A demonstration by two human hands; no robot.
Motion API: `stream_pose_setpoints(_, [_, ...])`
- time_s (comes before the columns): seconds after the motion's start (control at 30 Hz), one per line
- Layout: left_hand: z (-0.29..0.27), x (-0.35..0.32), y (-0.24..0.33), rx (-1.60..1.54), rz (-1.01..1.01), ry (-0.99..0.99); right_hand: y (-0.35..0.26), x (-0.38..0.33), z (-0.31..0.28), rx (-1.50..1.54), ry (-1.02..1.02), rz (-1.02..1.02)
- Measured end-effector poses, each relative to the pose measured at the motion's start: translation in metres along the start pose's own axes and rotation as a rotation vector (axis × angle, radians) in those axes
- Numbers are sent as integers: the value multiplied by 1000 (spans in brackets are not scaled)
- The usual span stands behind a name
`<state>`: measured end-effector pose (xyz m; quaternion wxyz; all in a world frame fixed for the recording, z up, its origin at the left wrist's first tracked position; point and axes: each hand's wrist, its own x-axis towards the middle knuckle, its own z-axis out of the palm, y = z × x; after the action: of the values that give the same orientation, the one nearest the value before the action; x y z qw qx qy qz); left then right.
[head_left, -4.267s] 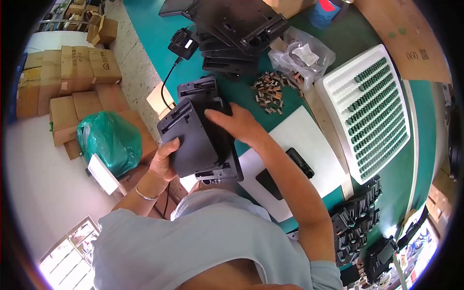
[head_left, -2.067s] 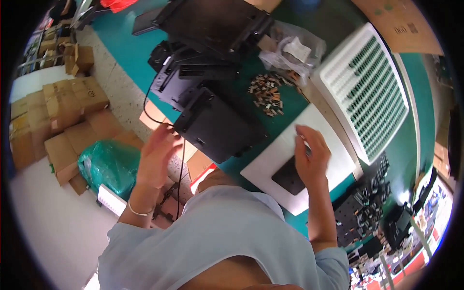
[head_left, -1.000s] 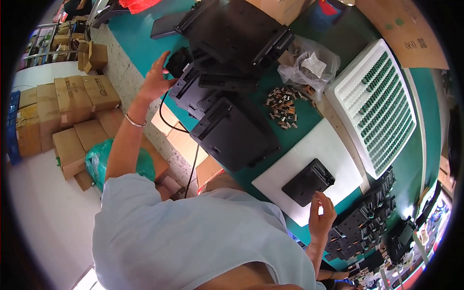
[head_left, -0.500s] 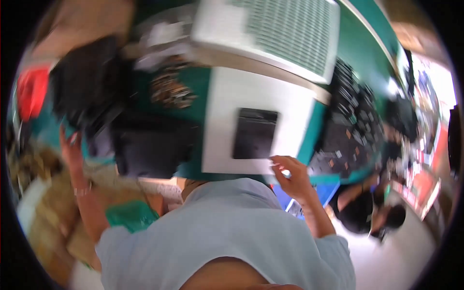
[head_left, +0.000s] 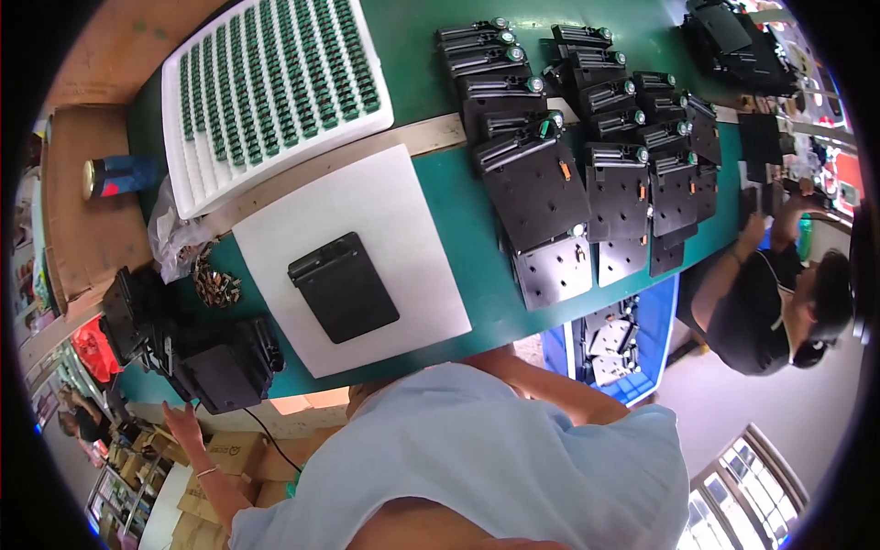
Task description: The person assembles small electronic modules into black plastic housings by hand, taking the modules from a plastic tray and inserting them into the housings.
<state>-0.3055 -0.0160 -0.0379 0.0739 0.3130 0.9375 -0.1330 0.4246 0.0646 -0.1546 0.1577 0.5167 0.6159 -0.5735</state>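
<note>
My left hand is at the table's near left edge, fingers spread and holding nothing. It is just below a stack of black plastic pieces. My right forearm bends in across my front at the table edge, and the hand is hidden behind my shirt. In front of me a flat black rectangular case, with a raised bar along its far end, lies on a white sheet. Neither hand touches the case.
A white tray holds rows of small green and black parts. Small metal pieces lie heaped beside a plastic bag. Several black plates with cylinders cover the right side. A blue crate stands below; a co-worker is at right.
The view has turned, so the white sheet and case now appear tilted and farther left. My right hand has left the sheet's near right corner and drawn in toward my body.
</note>
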Motion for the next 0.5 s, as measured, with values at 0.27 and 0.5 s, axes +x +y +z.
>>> stream_pose_setpoints(0.27, [-18,54,-91,-745,-47,147,50,94,2,90,144,-121])
stream_pose_setpoints(0.5, [-38,70,-77,-131,178,276,95,105,16,121,319,-25])
